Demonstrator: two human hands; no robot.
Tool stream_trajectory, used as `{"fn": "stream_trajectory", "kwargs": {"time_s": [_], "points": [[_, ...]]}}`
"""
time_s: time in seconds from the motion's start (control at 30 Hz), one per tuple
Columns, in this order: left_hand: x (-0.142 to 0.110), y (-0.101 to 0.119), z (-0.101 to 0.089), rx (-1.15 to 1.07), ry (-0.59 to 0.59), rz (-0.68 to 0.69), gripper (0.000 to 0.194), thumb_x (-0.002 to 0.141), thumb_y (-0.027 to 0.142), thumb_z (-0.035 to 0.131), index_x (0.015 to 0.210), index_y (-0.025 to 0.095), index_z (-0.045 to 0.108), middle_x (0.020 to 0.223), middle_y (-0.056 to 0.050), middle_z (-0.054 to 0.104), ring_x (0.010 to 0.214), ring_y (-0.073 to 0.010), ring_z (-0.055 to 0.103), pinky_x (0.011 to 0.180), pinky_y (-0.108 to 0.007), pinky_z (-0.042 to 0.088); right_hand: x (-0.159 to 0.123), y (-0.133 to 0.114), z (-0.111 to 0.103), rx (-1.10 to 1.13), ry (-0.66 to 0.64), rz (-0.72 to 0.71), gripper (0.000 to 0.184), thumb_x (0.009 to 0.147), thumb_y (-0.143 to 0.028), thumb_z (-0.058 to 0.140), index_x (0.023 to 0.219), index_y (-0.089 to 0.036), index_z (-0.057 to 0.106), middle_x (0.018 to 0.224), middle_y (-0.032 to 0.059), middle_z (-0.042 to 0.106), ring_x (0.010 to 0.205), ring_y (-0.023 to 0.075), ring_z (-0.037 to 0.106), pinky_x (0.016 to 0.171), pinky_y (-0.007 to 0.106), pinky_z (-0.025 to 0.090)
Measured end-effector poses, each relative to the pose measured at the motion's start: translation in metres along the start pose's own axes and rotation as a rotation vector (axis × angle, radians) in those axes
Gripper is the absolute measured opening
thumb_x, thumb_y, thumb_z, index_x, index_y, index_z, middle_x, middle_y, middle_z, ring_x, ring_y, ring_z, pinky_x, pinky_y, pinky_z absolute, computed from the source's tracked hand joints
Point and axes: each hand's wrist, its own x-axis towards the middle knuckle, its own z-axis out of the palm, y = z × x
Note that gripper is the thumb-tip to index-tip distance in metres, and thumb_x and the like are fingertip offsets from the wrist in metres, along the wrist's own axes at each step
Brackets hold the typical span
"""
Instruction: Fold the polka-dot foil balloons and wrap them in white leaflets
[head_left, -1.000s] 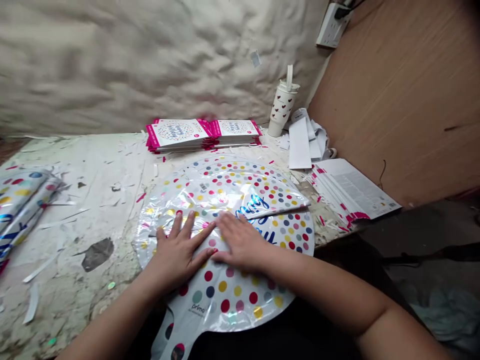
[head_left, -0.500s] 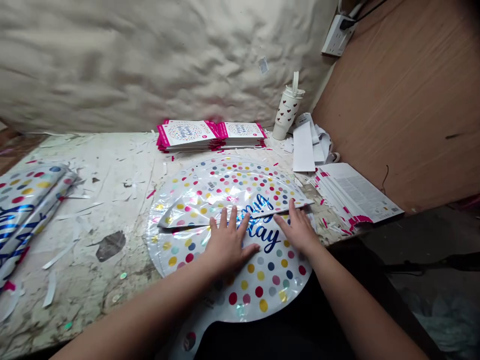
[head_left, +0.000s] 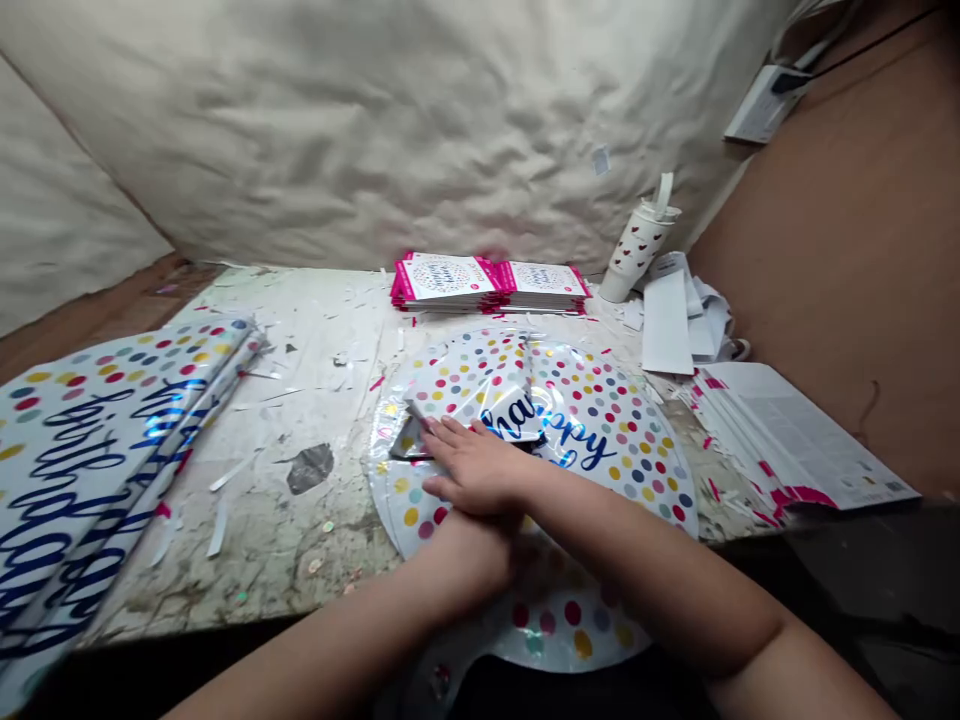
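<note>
Head view: right hand flatly outstretched on dotted foil

Workshop: scrap-littered table, stacked cards

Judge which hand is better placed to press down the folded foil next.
Likely the right hand: its fingers lie on the folded foil, while the left hand is mostly hidden under the right.
</note>
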Motion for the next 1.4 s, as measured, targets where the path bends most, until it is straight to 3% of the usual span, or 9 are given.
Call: {"fn": "stream_trajectory", "kwargs": {"time_s": [0.1,0.3,0.4,0.57,0.7,0.9,1.1,1.27,1.4], "points": [[-0.025,-0.034,-0.031,-0.010,-0.199,0.290,0.025,0.081,0.034,0.049,0.074,0.019,0.068,0.071,-0.005,0.066,0.066,-0.0195,0.061,0.067,-0.029,0.050,0.002,0.011,0.011,-0.042,-0.017,-0.014,0.064,0.088,-0.046,0.031,0.142,-0.013,0.021,0.150,0.0091,0.012,0.137,0.0289,0.007,0.107,0.056,0.009],[-0.006,-0.115,-0.050,0.423,0.042,0.344,0.034,0.083,0.011,0.040,0.113,0.016,0.057,0.116,-0.015,0.058,0.108,-0.0295,0.051,0.092,-0.049,0.036,0.002,0.013,0.023,-0.086,0.031,-0.075,0.064,0.086,-0.041,0.035,0.143,-0.016,0.018,0.150,0.0077,0.016,0.136,0.0305,0.012,0.105,0.060,0.012],[0.012,-0.132,-0.044,0.494,-0.036,0.469,0.026,0.084,0.010,0.040,0.097,0.014,0.062,0.092,-0.013,0.065,0.090,-0.0255,0.058,0.086,-0.044,0.040,-0.009,0.013,0.019,-0.157,0.140,-0.072,0.061,0.083,-0.030,0.041,0.140,-0.017,0.025,0.149,0.0088,0.021,0.135,0.0288,0.017,0.105,0.056,0.016],[0.016,-0.132,-0.041,0.564,-0.004,0.525,0.024,0.085,0.010,0.038,0.076,0.014,0.060,0.070,-0.008,0.060,0.067,-0.0213,0.055,0.063,-0.034,0.044,-0.045,0.044,0.015,-0.384,0.577,0.312,0.051,0.080,-0.011,0.038,0.131,-0.014,0.041,0.144,0.0153,0.029,0.132,0.0317,0.023,0.104,0.051,0.021],[0.015,-0.126,-0.035,0.566,0.046,0.527,0.024,0.086,0.011,0.038,0.075,0.014,0.058,0.070,-0.008,0.059,0.065,-0.0204,0.054,0.058,-0.032,0.045,-0.063,0.073,0.019,-0.366,0.636,0.576,0.052,0.080,-0.009,0.034,0.132,-0.012,0.041,0.126,0.0177,0.048,0.110,0.0302,0.046,0.088,0.042,0.042],[0.025,-0.107,-0.043,0.577,0.067,0.482,0.027,0.082,0.003,0.037,0.069,0.015,0.056,0.065,-0.006,0.056,0.059,-0.0190,0.053,0.052,-0.030,0.042,-0.045,0.039,0.021,-0.357,0.590,0.197,0.059,0.082,-0.027,0.043,0.137,-0.011,0.032,0.138,0.0151,0.037,0.126,0.0308,0.031,0.103,0.044,0.029],[0.020,-0.083,-0.067,0.543,0.142,0.438,0.030,0.085,0.007,0.035,0.067,0.016,0.058,0.064,-0.006,0.055,0.060,-0.0196,0.051,0.056,-0.032,0.042,-0.003,0.019,0.026,-0.266,0.397,0.232,0.033,0.085,-0.011,0.033,0.103,-0.007,0.060,0.091,0.0173,0.064,0.083,0.0253,0.059,0.068,0.033,0.047],[0.008,-0.084,-0.033,0.352,-0.012,0.457,0.029,0.088,0.034,0.043,0.098,0.015,0.064,0.100,-0.012,0.063,0.093,-0.0248,0.056,0.081,-0.037,0.043,-0.007,0.046,0.011,-0.203,0.480,0.263,0.029,0.081,-0.010,0.039,0.097,-0.014,0.064,0.088,0.0098,0.068,0.081,0.0205,0.062,0.071,0.029,0.047],[0.014,-0.107,-0.010,0.278,-0.162,0.154,0.085,0.076,0.068,0.041,0.139,0.012,0.030,0.144,-0.020,0.028,0.132,-0.0393,0.021,0.102,-0.051,0.025,-0.055,0.101,-0.039,-0.120,0.850,0.471,0.036,0.089,-0.018,0.031,0.113,-0.013,0.059,0.107,0.0097,0.065,0.094,0.0187,0.061,0.079,0.028,0.047]]}}
